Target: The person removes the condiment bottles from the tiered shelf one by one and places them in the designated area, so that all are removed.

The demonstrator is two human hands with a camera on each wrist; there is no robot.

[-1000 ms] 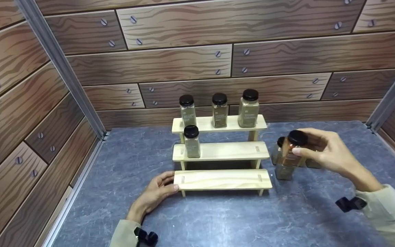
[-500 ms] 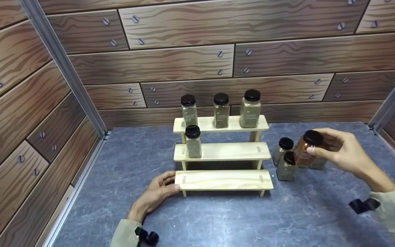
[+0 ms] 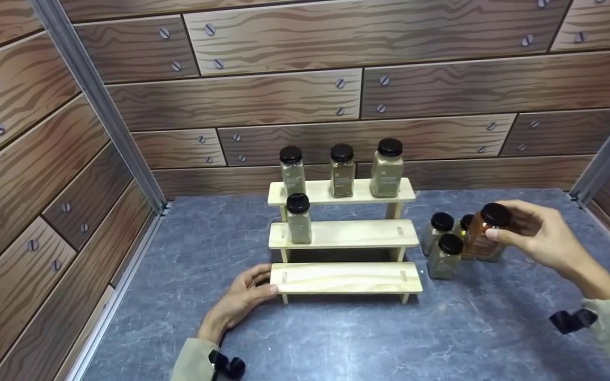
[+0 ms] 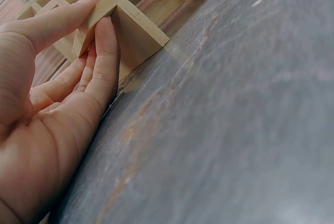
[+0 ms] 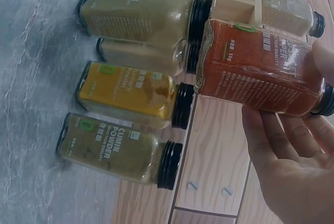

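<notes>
My right hand (image 3: 548, 238) grips a spice jar of red powder (image 3: 478, 239) with a black lid, thumb on the near side. In the right wrist view this red jar (image 5: 261, 67) is off the table, beside the standing jars. These include a yellow turmeric powder jar (image 5: 130, 92) and a cumin powder jar (image 5: 112, 148). My left hand (image 3: 239, 296) holds the left end of the lowest step of a three-step wooden rack (image 3: 344, 278). Its thumb lies on top of the board, with fingertips against the underside, as the left wrist view shows of the rack (image 4: 138, 33).
On the rack's top step stand three black-lidded jars, among them a larger right-hand one (image 3: 387, 172). A single jar (image 3: 298, 222) occupies the middle step's left end. Right of the rack, a front jar (image 3: 443, 259) stands on the blue-grey table (image 3: 337, 344). Wood-patterned walls enclose it.
My right hand has carried the red jar to the right, away from the rack, uncovering jars that stood behind it. The left hand stays on the rack's end.
</notes>
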